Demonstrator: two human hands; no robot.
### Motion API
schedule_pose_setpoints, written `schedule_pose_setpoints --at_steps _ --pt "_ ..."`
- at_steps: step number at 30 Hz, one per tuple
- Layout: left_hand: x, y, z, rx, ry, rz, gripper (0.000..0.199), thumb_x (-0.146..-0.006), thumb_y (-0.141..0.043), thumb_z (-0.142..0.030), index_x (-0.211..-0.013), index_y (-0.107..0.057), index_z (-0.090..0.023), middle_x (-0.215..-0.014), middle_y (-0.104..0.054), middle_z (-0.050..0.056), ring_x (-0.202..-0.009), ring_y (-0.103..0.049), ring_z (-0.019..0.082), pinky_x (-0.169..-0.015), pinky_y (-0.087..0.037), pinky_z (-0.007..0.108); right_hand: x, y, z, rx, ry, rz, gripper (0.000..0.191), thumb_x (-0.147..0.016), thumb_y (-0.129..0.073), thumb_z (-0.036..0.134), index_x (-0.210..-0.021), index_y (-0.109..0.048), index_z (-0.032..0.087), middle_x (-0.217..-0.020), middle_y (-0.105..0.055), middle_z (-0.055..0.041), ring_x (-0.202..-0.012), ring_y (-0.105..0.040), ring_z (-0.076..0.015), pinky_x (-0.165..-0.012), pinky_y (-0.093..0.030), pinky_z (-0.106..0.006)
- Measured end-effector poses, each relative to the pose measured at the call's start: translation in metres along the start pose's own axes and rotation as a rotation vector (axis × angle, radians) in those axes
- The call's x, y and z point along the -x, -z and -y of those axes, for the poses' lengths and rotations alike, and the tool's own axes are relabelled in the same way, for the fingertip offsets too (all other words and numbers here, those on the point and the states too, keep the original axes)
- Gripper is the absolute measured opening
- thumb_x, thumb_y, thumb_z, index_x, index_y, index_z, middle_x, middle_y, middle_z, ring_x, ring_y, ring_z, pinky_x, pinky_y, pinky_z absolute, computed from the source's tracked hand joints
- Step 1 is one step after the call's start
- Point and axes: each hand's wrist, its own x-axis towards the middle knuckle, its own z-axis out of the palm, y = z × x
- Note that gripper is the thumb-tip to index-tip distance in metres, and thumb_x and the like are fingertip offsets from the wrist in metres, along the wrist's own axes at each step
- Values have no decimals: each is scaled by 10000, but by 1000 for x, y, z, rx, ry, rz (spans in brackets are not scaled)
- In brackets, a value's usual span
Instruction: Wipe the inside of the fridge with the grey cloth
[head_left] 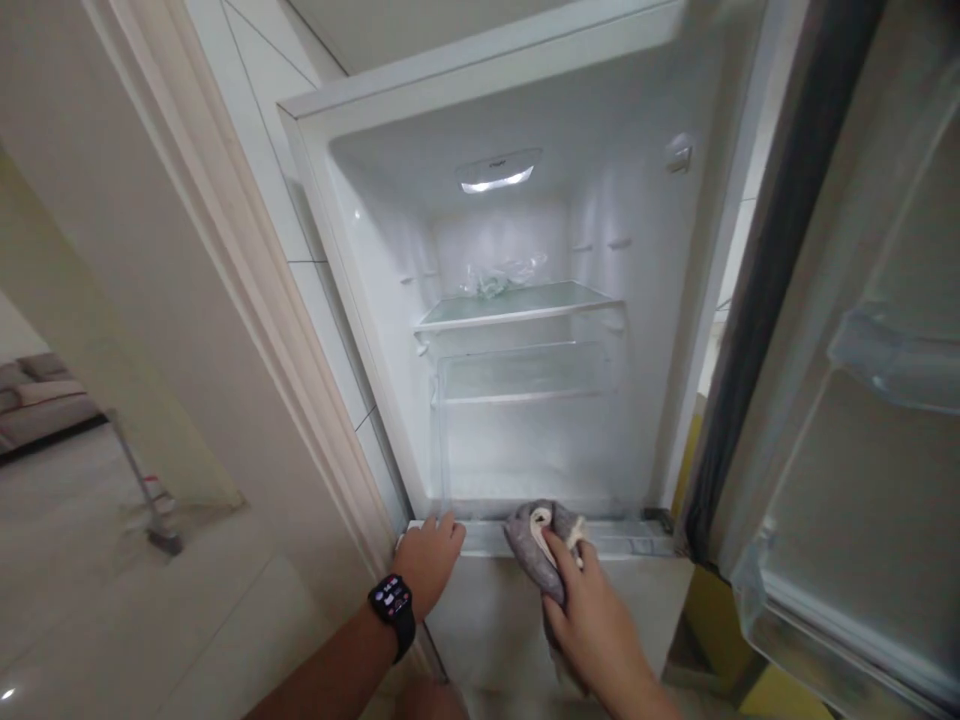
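Note:
A grey cloth with a pale trim is bunched in my right hand. It presses against the bottom front edge of the open refrigerator. My left hand, with a black smartwatch on its wrist, has its fingers curled over the left end of that same edge. Above both hands, the lit white interior holds a glass shelf with a crumpled clear plastic bag on it. Clear panel edges show around a lower shelf.
The refrigerator door stands open at the right, with clear door bins on its inside. A door frame rises close on the left. Beyond it, a long-handled broom and a sofa are on the tiled floor.

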Motion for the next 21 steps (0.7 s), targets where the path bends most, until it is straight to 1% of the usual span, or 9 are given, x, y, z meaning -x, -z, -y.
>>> schedule_pose_setpoints --at_steps 1,2,4,7,10,13,16,18,21 --pt "0 0 0 6 7 4 304 -995 -427 -93 -1200 -616 -211 -1218 -661 94 -1070 -684 309 -781 -621 471 0 -2 -3 -31 -2 -5 623 -898 -435 295 -1517 -410 365 -1515 -466 -137 -1283 -637 -348 -969 -572 -480" --pt "-1 1 0 14 14 8 307 -991 -440 -93 -1207 -619 -216 -1233 -660 95 -1084 -683 307 -779 -622 459 -1 -2 -8 -62 -34 -32 605 -901 -436 316 -1504 -420 365 -1483 -502 -121 -1288 -633 -338 -977 -570 -474" --pt "-2 0 1 32 29 22 321 -971 -483 -86 -1222 -629 -222 -1256 -661 97 -1094 -684 298 -759 -623 424 -3 0 -25 -122 -155 -116 577 -919 -418 388 -1493 -417 334 -1415 -555 -118 -1262 -644 -327 -989 -566 -478" --pt "-3 -2 4 61 38 41 352 -944 -515 -68 -1225 -645 -234 -1267 -668 85 -1100 -683 278 -776 -618 392 -4 7 -50 -176 -283 -215 591 -936 -371 462 -1500 -396 284 -1433 -543 -152 -1286 -629 -349 -1015 -549 -507" --pt "1 -7 6 122 53 10 328 -959 -527 -107 -1230 -648 -248 -1298 -660 65 -1139 -663 260 -836 -605 376 0 14 -62 -208 -316 -248 612 -939 -354 482 -1513 -389 272 -1468 -518 -166 -1351 -587 -363 -1048 -533 -523" --pt "8 -19 4 227 108 -75 313 -998 -516 -172 -1265 -653 -262 -1360 -641 52 -1231 -623 235 -949 -580 351 3 20 -62 -235 -299 -235 615 -927 -382 447 -1518 -406 279 -1472 -525 -156 -1388 -567 -340 -1093 -518 -510" --pt "14 -40 0 315 168 -196 359 -1022 -474 -197 -1327 -650 -266 -1391 -639 61 -1302 -590 222 -1090 -522 355 3 24 -63 -260 -254 -234 612 -916 -401 400 -1512 -440 269 -1452 -561 -148 -1373 -595 -296 -1118 -519 -461" --pt "14 -58 -2 364 198 -302 378 -1025 -465 -237 -1360 -638 -270 -1401 -640 73 -1322 -584 244 -1147 -493 396 3 25 -69 -271 -225 -226 616 -904 -419 372 -1508 -459 260 -1461 -580 -146 -1364 -611 -273 -1137 -516 -434" --pt "13 -90 -6 460 214 -502 407 -1023 -445 -304 -1411 -566 -282 -1466 -594 101 -1377 -547 301 -1193 -461 500 6 27 -84 -290 -151 -159 621 -846 -496 340 -1458 -536 248 -1464 -624 -142 -1382 -606 -263 -1198 -475 -422"
